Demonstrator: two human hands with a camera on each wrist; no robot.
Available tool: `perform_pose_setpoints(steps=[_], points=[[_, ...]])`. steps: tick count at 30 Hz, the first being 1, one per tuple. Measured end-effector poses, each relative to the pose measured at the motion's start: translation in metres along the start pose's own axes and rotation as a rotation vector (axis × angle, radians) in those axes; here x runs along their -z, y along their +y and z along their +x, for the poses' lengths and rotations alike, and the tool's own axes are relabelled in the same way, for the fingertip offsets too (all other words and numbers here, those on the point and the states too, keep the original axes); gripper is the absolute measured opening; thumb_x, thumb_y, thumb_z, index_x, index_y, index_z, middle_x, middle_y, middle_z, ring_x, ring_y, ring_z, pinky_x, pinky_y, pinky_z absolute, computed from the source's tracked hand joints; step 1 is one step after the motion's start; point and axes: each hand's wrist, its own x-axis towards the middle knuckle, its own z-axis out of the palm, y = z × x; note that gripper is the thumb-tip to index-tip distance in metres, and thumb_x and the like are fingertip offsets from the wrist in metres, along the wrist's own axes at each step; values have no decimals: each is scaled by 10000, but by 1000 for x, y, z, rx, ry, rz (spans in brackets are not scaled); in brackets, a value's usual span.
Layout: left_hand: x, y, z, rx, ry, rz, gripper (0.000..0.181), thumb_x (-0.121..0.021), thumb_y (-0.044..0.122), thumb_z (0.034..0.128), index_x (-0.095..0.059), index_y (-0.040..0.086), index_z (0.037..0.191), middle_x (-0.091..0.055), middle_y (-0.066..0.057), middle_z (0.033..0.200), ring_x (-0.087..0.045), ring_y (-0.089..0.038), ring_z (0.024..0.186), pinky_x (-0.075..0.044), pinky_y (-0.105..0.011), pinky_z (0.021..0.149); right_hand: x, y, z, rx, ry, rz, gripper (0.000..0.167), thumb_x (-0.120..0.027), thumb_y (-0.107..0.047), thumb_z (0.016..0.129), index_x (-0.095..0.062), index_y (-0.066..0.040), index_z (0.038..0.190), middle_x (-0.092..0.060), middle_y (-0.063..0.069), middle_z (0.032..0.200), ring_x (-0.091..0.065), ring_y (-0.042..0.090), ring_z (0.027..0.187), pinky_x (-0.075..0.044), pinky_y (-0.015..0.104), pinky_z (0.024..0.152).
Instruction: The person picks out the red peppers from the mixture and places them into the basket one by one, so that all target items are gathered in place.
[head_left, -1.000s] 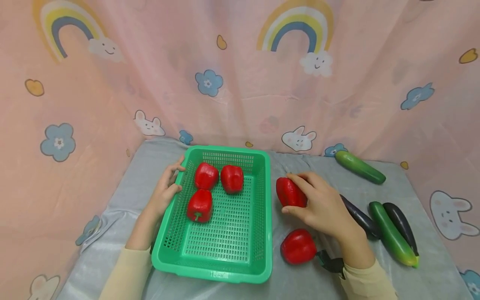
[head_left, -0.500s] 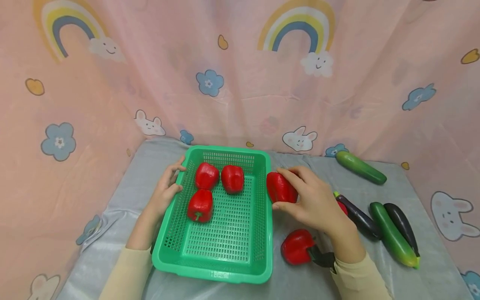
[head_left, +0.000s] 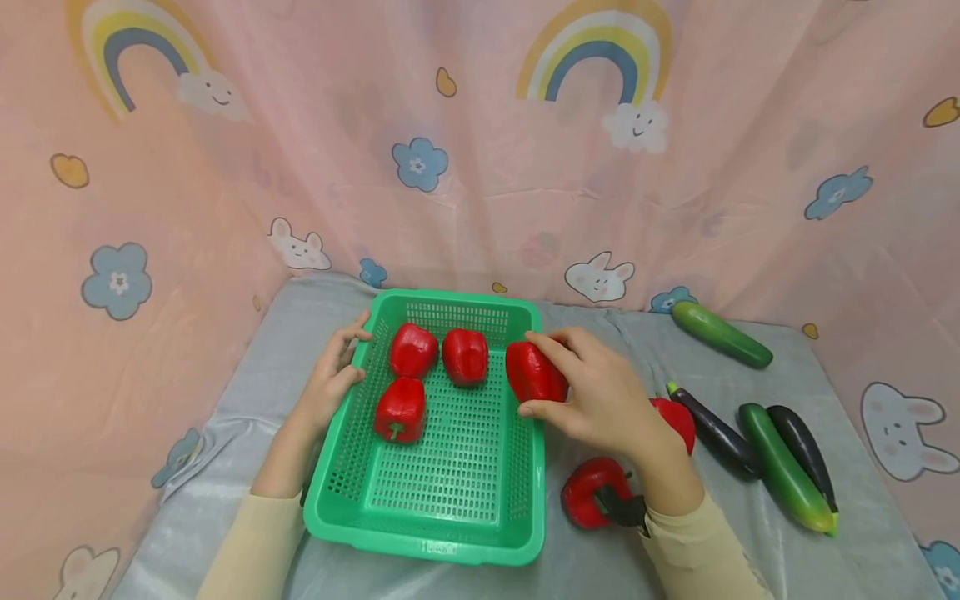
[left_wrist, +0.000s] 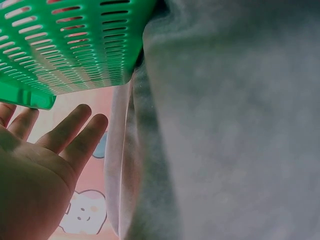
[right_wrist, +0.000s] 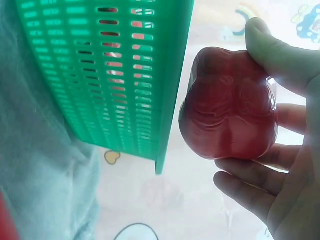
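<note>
A red bell pepper (head_left: 536,372) is in my right hand (head_left: 600,396), gripped between the thumb and fingers over the right rim of a green plastic basket (head_left: 534,467). In the right wrist view the held bell pepper (right_wrist: 230,105) hangs beside the basket's slotted wall (right_wrist: 125,75). Three more bell peppers (head_left: 413,352) lie inside the basket, toward its upper left. My left hand (head_left: 330,375) is at the basket's left rim; in the left wrist view its fingers (left_wrist: 82,137) are fairly straight, just by the rim's edge.
Right of the basket lie a bell pepper (head_left: 588,492) and another bell pepper (head_left: 678,422), partly hidden by my right arm. Farther right are an eggplant (head_left: 716,433), a second eggplant (head_left: 806,450), a zucchini (head_left: 783,471) and another zucchini (head_left: 720,333). A pink patterned curtain (head_left: 480,225) stands behind.
My right hand has carried the bell pepper leftward, from beside the basket to over its right rim. A pepper formerly behind that arm now shows. My left hand has stayed in place.
</note>
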Motion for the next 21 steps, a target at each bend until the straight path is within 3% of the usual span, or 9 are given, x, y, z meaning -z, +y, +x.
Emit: perform_pose_setpoints(steps=[21], points=[[0, 0, 1, -4, -2, -3, 494, -436, -132, 848, -497, -79, 1335, -287, -193, 1772, -224, -481, 1621, -155, -752, 1247, -22, -34, 41, 118, -81, 9, 907, -931, -561, 793, -623, -140, 1535, -653, 74, 1326, -641, 242, 1127, -628, 395, 808]])
